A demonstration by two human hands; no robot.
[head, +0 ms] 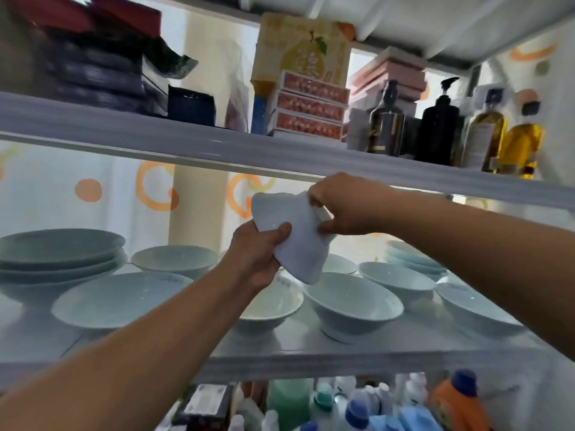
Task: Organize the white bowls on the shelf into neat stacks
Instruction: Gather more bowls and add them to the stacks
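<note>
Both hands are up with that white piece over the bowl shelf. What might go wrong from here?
The white piece is pinched only at its edges by the left hand and right hand, so it may slip onto the open bowl below. The right forearm crosses low over the bowls at the shelf's right end and might knock them. Single bowls crowd the shelf edge.

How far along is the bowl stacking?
Early. Done: one stack at the shelf's far left and another at back right. In hand: the left hand and right hand hold a tilted white dish above the shelf. Left: several single bowls spread across the shelf.
</note>
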